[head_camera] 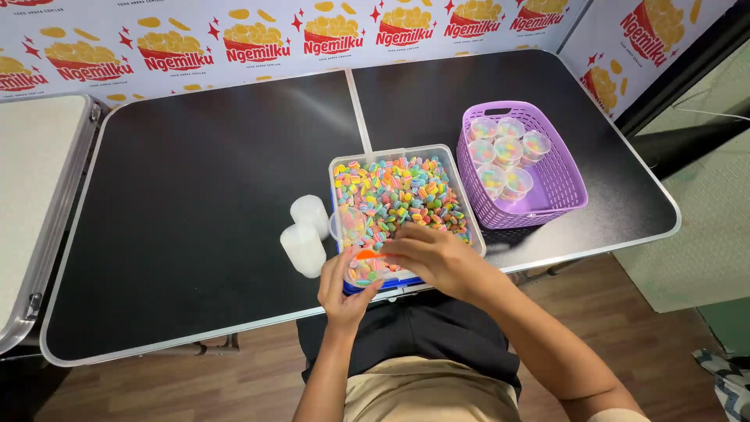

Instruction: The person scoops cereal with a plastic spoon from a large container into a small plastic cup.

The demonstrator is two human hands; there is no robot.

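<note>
A black folding table filled most of the frame, and the person sat at its lower edge, just below the middle of the picture. The left hand was closed around a small clear cup, thumb and fingers wrapped about its wall, holding it at the lower left corner of a clear tub. The cup already held some of the coloured candies.

The right hand lay just right of the cup, its fingers pinched together on an orange scoop whose bowl pointed left over the cup's mouth. Hand and scoop sat over the lower edge of the tub.

The tub stood at the centre of the frame, full of small striped candies in pink, blue, green, yellow and orange. Another clear cup with a few candies in it sat at the tub's left side.

Left of the tub, just beside it, two stacks of empty cups lay on the table, touching each other. To the right of the tub, near the upper right of the frame, stood a purple basket holding several filled, lidded cups grouped in its upper left part. A grey table adjoined the black one at the left edge of the frame.
</note>
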